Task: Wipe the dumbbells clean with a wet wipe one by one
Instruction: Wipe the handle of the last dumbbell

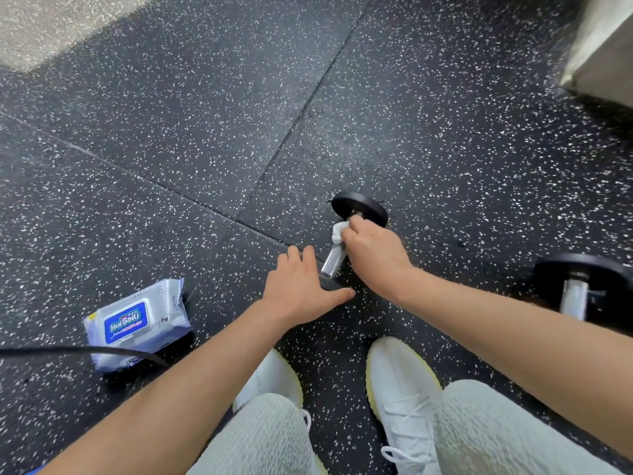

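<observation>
A small dumbbell [334, 257] with black end plates and a knurled silver handle lies on the speckled rubber floor, just ahead of my feet. My left hand [301, 286] rests on its near plate, fingers spread over the top and hiding most of it. My right hand [371, 250] grips a white wet wipe [339, 231] and presses it against the far end of the handle, close to the far plate [359, 205]. A second dumbbell [579, 286] lies at the right, partly cut off by the frame edge.
A wet wipe pack [137, 322] with a blue label lies on the floor to the left, with a black cable [78, 351] crossing in front of it. My white shoes [400, 395] stand close behind the dumbbell. A pale block [603, 53] stands at the top right.
</observation>
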`<state>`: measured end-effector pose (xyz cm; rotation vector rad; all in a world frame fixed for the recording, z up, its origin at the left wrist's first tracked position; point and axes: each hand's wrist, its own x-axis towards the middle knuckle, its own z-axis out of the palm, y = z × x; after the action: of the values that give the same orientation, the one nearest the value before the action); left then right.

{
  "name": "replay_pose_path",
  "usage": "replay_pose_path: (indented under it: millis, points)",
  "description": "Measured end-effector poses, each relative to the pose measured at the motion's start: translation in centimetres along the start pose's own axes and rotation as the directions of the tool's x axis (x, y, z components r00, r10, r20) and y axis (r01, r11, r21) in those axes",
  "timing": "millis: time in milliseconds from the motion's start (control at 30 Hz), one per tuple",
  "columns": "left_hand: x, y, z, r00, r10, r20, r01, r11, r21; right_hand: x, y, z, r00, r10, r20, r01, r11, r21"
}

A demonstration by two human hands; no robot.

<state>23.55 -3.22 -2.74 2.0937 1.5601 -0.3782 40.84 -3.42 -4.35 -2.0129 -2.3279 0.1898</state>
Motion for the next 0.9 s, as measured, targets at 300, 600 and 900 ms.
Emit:
replay_pose_path:
  millis: [300, 600, 900]
  points:
    - [-0.2, 0.1, -0.1, 0.998, -0.02, 0.058, 0.027, 0.993, -0.118, 2.1, 0.6, -1.1, 0.996, 0.082, -0.041, -0.083, 0.996, -0.019]
    - [-0.2, 0.3, 0.0, 0.996, -0.01, 0.092, 0.025, 0.987, -0.158, -0.2, 0.0, 0.4, 0.99, -0.137, 0.014, 0.134, 0.981, 0.14]
    - [0.1, 0.2, 0.0, 0.995, 0.004, 0.103, 0.013, 0.987, -0.161, -0.4, -0.1, -0.5, 0.992, -0.126, -0.005, 0.122, 0.944, 0.306]
